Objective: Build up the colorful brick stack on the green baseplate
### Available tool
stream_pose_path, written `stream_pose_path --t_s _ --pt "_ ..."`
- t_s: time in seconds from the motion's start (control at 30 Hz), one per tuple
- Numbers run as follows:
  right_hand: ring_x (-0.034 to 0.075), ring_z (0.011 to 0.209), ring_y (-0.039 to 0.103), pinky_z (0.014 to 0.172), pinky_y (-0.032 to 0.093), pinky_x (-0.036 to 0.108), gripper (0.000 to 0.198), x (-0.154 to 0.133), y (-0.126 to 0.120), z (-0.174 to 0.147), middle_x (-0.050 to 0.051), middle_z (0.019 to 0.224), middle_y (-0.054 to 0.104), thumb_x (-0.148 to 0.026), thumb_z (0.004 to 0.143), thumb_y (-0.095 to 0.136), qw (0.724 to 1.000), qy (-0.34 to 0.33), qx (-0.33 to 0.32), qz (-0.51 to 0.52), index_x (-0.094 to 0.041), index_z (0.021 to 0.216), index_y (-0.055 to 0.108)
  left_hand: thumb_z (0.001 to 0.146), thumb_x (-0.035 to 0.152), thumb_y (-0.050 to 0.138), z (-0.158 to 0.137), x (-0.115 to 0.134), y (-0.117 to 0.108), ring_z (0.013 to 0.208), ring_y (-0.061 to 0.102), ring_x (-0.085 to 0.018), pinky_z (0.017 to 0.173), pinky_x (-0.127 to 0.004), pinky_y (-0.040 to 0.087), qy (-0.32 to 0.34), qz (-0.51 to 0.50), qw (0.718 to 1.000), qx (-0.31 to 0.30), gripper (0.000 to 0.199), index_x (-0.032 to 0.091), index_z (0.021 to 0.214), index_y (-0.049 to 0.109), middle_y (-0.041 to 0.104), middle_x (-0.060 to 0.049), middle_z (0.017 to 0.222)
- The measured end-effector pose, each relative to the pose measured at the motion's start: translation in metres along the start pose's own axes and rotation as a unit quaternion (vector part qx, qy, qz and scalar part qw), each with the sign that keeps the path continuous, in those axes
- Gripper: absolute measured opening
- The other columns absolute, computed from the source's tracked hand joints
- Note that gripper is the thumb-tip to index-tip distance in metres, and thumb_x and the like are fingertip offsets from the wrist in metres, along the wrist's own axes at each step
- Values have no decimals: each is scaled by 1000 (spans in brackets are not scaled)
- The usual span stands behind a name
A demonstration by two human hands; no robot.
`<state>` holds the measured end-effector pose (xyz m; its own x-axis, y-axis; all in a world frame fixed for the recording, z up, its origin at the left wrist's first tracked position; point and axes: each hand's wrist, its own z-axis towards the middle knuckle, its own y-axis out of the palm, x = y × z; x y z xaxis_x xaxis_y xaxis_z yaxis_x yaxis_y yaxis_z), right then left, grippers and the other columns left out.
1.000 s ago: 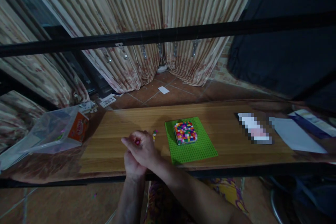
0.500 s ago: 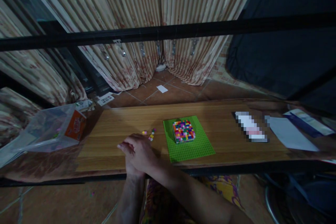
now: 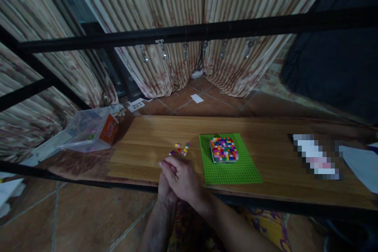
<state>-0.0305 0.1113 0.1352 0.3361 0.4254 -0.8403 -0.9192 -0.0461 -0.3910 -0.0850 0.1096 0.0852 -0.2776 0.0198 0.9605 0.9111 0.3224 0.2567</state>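
My right hand (image 3: 184, 177) lies across my left hand (image 3: 165, 189), its fingers curled round it, near the table's front edge. The fingers of my left hand are mostly hidden beneath. Just beyond the hands, several small loose toy bricks (image 3: 184, 151) in yellow, white, pink and other colours lie on the wooden tabletop. To their right is a green studded baseplate (image 3: 230, 175). On it stands a squarish block of multicoloured bricks (image 3: 224, 149), apart from both hands.
A clear plastic box (image 3: 85, 126) with an orange label stands at the left. A blurred-out flat object (image 3: 314, 155) and white paper (image 3: 360, 165) lie at the right. A black bar (image 3: 189, 33) crosses ahead, before striped curtains (image 3: 165, 8).
My view has turned left, so the scene sits further right. The hands stay together and have drawn slightly towards the front edge; a few more loose bricks show beyond them.
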Motion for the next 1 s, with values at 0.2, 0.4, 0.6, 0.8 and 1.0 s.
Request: stream_pose_path --t_s 0.2,0.4,0.6,0.8,1.0 --pt "29 111 49 92 39 42 62 64 -15 12 15 120 56 -54 79 57 968 61 52 -239 -15 126 48 91 18 34 3 27 -37 40 35 -1 34 -10 27 -263 -340 903 -15 28 14 69 49 39 3 60" --pt "35 127 32 101 28 49 79 88 10 26 20 141 36 -59 77 55 936 29 -72 -344 -13 138 35 94 20 31 6 34 -47 40 33 -1 34 -11 24 -304 -464 831 42 28 13 72 48 39 4 60" --pt "27 112 44 94 36 38 42 83 19 37 12 123 50 -46 86 52 943 -36 -127 -307 -20 118 55 93 20 34 9 33 -51 41 32 -1 35 -11 23 -302 -454 836 56 26 13 72 48 40 3 62" --pt "19 97 53 86 41 27 24 82 21 42 7 103 58 -31 94 38 908 -39 -189 -372 -20 97 59 92 19 37 12 33 -45 41 32 -1 35 -10 24 -298 -425 852 66 23 13 73 49 41 3 62" --pt "21 92 57 73 44 30 32 75 22 46 10 101 61 -31 97 29 890 -39 -214 -401 -18 99 58 92 21 37 16 33 -39 41 33 -1 34 -10 25 -297 -413 858 68 25 13 72 49 43 2 63"
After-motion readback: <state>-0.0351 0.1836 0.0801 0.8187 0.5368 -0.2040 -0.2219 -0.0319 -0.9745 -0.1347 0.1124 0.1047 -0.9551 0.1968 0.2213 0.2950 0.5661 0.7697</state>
